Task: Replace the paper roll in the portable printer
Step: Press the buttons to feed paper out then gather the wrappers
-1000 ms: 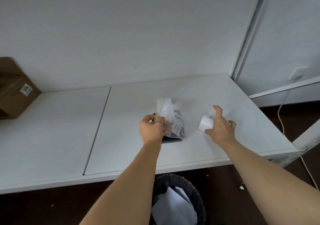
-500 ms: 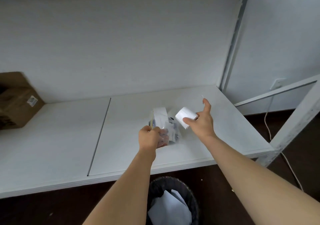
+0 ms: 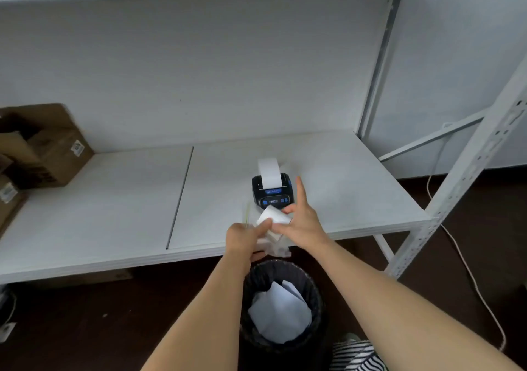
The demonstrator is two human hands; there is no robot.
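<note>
From the head camera, both your forearms reach forward over the bin to the front edge of the shelf. Your left hand is curled, thumb up, gripping a crumpled clear bag. Your right hand pinches the white paper roll between thumb and fingers, index finger pointing straight up. The roll sits just in front of the printer, which stands on the shelf with a paper strip rising from its top.
</note>
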